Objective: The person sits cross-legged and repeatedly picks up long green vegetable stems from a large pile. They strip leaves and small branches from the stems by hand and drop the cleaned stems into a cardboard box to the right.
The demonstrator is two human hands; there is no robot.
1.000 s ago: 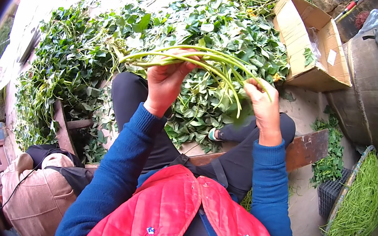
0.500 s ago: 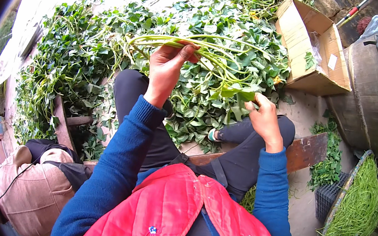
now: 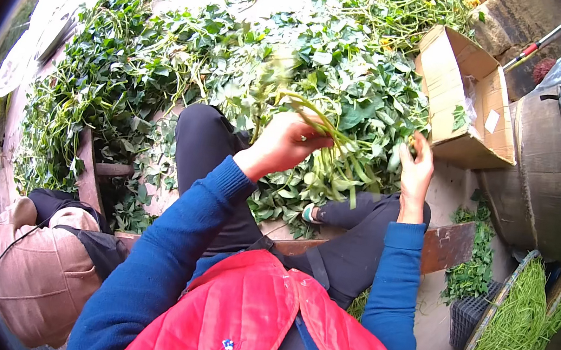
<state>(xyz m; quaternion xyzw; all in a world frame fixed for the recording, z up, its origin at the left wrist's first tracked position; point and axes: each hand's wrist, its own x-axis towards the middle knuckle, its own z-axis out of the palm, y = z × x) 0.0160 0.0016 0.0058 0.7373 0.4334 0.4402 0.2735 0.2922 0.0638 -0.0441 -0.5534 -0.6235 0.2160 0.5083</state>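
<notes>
I have a bunch of long green stems (image 3: 343, 156) in front of me, above my knees and over the heap of leaves. My left hand (image 3: 288, 144) is closed around this bunch, the fingers and thumb pinching it; the stems bend out toward the right, and their leafy ends are blurred. My right hand (image 3: 418, 170) is raised just beside these ends, with thumb and fingers close to each other. I cannot tell whether some small piece is between them.

Under and beyond my hands, the wide leaf heap (image 3: 205, 48) covers the ground. My dark trousers (image 3: 203, 143) show below it, with the knees apart, and a reddish-brown wooden plank (image 3: 446, 248) appears between my thighs and to the right of them. I wear a red quilted vest (image 3: 225, 299) over blue sleeves (image 3: 174, 232).

At the right of the heap, an open cardboard box (image 3: 442, 76) stands tilted, near a big brown drum-shaped container (image 3: 536, 173). Lower, thin green stalks (image 3: 509, 325) fill a shallow basket beside a black plastic crate (image 3: 465, 323). At my left there is a pinkish-beige garment (image 3: 42, 264) with a dark strap.
</notes>
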